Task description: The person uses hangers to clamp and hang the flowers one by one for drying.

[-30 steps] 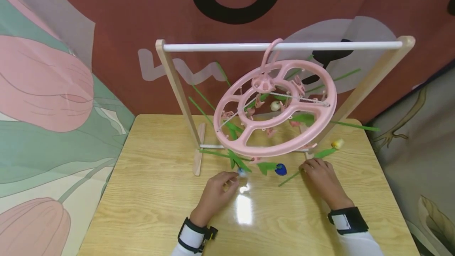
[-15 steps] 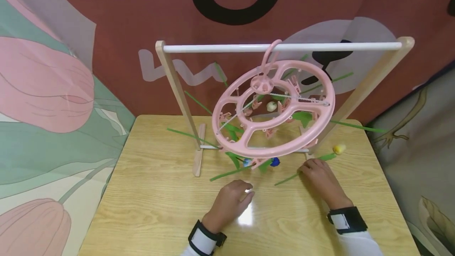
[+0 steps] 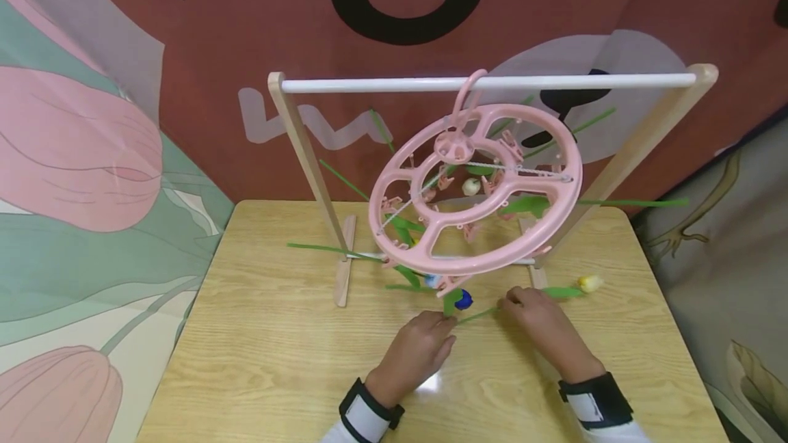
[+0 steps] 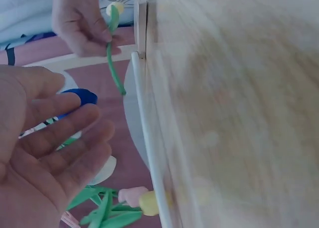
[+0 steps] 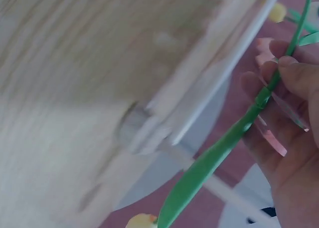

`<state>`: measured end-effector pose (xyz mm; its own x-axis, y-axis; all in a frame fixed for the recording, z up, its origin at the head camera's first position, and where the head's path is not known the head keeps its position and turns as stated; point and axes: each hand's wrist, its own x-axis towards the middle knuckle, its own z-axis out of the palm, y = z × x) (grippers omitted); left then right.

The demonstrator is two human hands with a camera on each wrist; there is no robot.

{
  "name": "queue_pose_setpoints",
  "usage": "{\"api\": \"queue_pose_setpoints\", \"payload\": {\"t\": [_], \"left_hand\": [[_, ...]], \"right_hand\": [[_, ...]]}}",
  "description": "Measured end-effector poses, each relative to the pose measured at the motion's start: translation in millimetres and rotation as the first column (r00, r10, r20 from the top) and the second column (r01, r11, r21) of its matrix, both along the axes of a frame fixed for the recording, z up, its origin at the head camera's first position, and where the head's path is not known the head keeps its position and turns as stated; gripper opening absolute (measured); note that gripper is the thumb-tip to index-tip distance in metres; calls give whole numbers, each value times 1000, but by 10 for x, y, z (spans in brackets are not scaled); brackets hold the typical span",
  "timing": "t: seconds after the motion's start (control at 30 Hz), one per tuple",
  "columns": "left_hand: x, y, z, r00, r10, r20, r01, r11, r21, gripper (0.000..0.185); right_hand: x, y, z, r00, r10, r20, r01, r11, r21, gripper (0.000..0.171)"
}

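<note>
My right hand pinches the green stem of an artificial yellow tulip between thumb and fingers. Its bloom points right and the stem's tail runs left toward my left hand. In the left wrist view the left hand's fingers are spread loosely with nothing gripped. A dark blue tulip hangs just beyond those fingertips, partly covered by them in that view. Above both hands a round pink clip hanger carries several tulips by their stems, among them a light blue one and a white one.
The hanger's hook sits over the white rail of a wooden-sided stand. The stand's feet rest on a wood-grain table. Green stems stick out sideways around the hanger. A printed cloth hangs behind.
My left hand has left the light blue tulip and moved right to beside the dark blue one. The hanging tulips have swung. My right hand has shifted slightly left with the yellow tulip.
</note>
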<state>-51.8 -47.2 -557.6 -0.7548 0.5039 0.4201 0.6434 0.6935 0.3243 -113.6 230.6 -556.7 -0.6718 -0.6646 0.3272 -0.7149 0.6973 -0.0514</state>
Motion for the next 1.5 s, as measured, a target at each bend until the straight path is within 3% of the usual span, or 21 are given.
{"api": "queue_pose_setpoints", "payload": {"t": [0.27,0.5,0.67,0.77,0.97,1.13,1.5], "left_hand": [[-22,89,61,999,38,-15,-40,990,-138,26],[-1,116,141,996,83,-38,-88,978,-187,28],[10,30,157,991,127,-46,-132,983,-128,32],[18,-61,172,988,140,-59,-145,985,-89,27],[37,-262,263,984,150,-101,-156,987,-49,24],[22,-385,343,982,165,-89,-168,985,-30,24],[25,-519,463,981,182,-73,-180,983,32,32]], "right_hand": [[132,-226,133,1000,23,8,-22,999,-48,39],[210,-406,163,998,49,-49,-51,998,-27,34],[250,-504,193,995,75,-63,-78,996,-38,32],[262,-492,205,996,76,-44,-79,994,-81,14],[278,-301,260,999,15,47,-8,990,-141,72],[283,-124,343,997,-28,67,37,992,-124,74],[256,-14,398,997,-24,77,37,983,-182,67]]}}
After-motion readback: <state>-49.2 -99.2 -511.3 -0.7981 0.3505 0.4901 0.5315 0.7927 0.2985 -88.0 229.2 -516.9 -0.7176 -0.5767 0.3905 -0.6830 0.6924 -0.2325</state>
